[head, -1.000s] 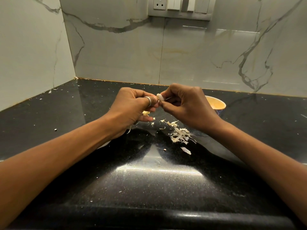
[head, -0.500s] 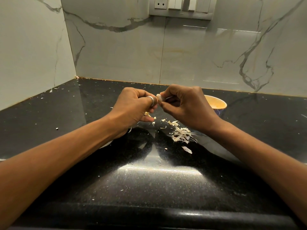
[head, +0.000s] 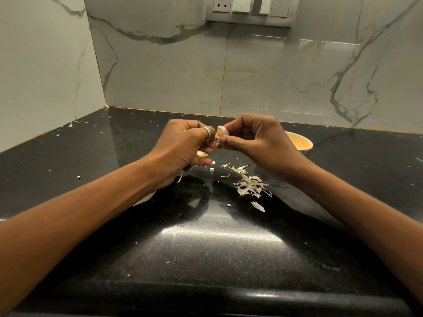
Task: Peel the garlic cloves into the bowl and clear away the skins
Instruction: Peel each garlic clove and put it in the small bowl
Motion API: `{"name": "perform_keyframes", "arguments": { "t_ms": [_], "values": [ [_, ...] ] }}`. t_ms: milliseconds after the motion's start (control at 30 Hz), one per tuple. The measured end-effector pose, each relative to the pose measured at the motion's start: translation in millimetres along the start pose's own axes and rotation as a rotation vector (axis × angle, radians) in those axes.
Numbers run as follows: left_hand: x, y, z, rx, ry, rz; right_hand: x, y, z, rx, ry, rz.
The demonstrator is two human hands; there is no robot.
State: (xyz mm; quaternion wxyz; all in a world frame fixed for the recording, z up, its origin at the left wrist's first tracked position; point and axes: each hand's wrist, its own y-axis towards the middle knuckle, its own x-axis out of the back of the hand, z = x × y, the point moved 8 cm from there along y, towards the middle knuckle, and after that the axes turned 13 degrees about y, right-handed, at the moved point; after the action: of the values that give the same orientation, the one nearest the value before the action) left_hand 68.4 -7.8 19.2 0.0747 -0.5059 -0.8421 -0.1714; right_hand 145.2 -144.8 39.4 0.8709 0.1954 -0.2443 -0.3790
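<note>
The right hand [head: 256, 143] is pinching the garlic clove [head: 222, 131] above mid-worktop [head: 206, 248], well back from the front edge; the left hand [head: 183, 147], fingers curled, is gripping its other side. Skins [head: 249, 184] are lying below, near the right wrist. The yellow bowl [head: 299, 143] is sitting behind the right hand, its contents hidden
</note>
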Motion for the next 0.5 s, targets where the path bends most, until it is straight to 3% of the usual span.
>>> {"name": "perform_keyframes", "arguments": {
  "t_ms": [500],
  "values": [
    [-2.7, 0.6, -1.3, -0.017, -0.008, 0.022, 2.0, -5.2, -6.1, -0.288, 0.584, -0.134]
  ]
}}
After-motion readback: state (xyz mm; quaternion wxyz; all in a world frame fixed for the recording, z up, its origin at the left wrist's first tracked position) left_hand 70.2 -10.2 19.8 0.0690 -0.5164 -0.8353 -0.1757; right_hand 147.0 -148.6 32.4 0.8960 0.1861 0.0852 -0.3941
